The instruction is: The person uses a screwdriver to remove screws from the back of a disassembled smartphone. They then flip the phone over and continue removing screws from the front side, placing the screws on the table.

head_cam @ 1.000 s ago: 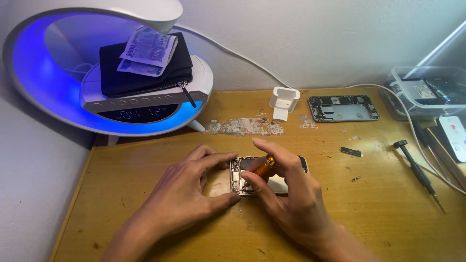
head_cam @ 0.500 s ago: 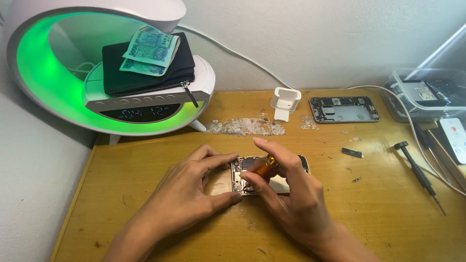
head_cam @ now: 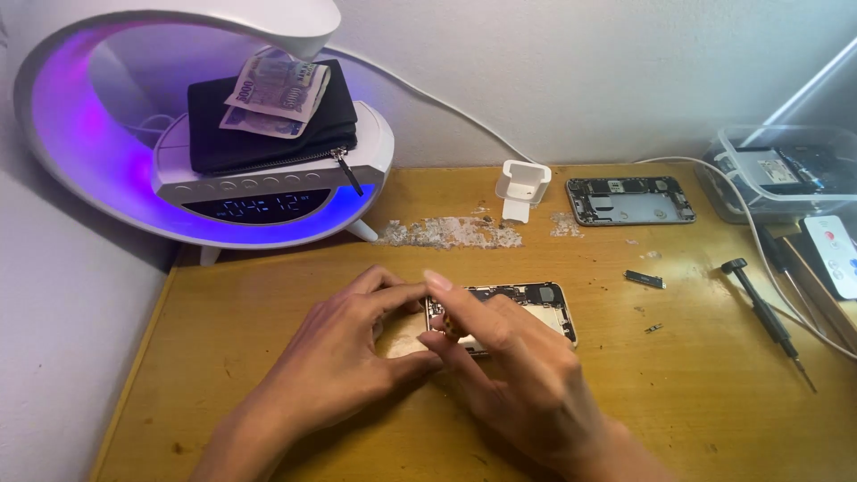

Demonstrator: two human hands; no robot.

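Between both hands lay opened phone chassis (head_cam: 527, 308), long axis left-right. Left hand (head_cam: 357, 357) pinched its left end; right hand (head_cam: 518, 366) over it, grip unclear.

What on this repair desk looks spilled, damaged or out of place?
A patch of pale crumbled debris is scattered across the wooden desk by the lamp's foot. A second opened phone shell lies apart, and small loose parts sit beside the screwdriver.
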